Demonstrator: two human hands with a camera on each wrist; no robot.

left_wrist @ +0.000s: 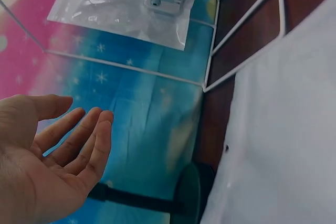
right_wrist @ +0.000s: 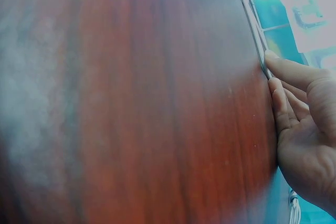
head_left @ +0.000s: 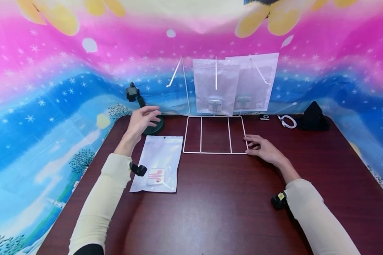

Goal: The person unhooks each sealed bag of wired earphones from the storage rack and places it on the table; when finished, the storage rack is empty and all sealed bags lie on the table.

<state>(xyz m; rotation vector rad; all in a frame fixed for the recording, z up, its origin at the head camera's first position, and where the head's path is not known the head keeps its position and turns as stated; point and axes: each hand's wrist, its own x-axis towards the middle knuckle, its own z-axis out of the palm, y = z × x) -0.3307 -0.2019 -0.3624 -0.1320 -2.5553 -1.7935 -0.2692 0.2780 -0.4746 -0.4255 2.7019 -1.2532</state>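
My right hand pinches the front right corner of a white wire display rack between thumb and fingers, as the right wrist view also shows. My left hand is raised, holding nothing, its fingers loosely bent. On the rack's prongs hang two zip bags, one in the middle and one on the right, each with cased earphones inside. Below the left hand a third white zip bag lies flat on the table, left of the rack. Red-tinted earphones show through it.
A dark stand with a round base rises behind the left hand. At the table's back right lie a coiled white cable, a small item and a black pointed object. A printed cloth surrounds the table.
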